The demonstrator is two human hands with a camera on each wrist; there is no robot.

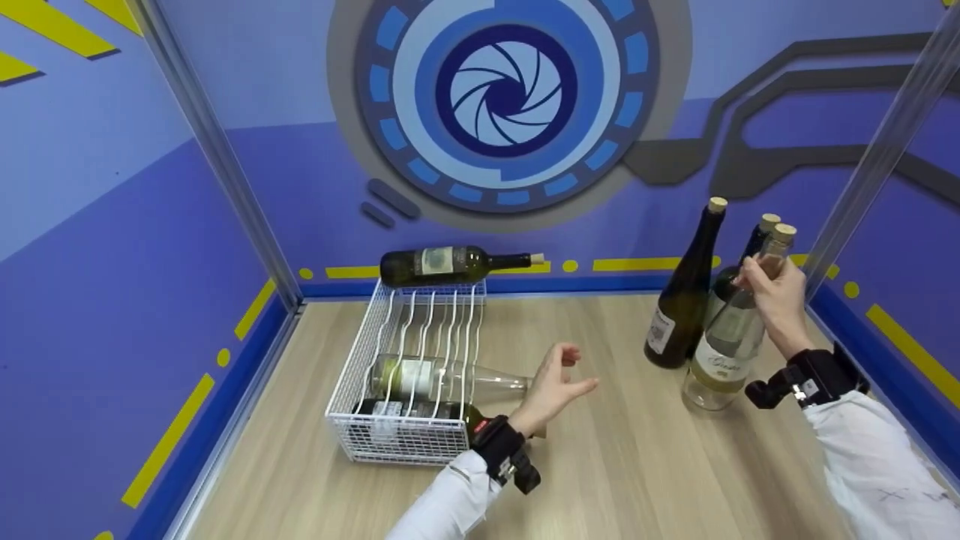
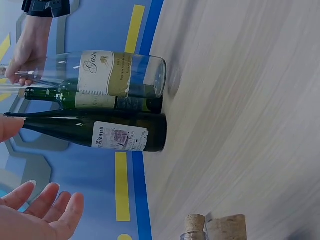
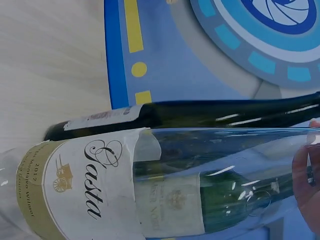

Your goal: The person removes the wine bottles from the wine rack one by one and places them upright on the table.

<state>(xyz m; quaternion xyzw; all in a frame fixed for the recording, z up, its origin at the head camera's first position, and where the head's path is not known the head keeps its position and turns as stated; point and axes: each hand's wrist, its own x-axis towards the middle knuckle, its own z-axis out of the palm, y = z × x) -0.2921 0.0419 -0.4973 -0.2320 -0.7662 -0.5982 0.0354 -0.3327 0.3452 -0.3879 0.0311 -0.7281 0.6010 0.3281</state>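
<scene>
Clearly, right-hand fingers (image 1: 757,276) grip the "Gasta" bottle (image 1: 726,352).

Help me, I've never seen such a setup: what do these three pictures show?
No machine here, just a person's bare left hand and right hand. The wide picture comes from a head-worn camera; the others from the left wrist camera and right wrist camera. On the wood-grained table, a white rack holds a far dark bottle, a clear one and a near dark one, all lying. The right hand grips a clear bottle by the neck, beside a tall dark bottle and a green bottle. The left hand holds nothing.
</scene>
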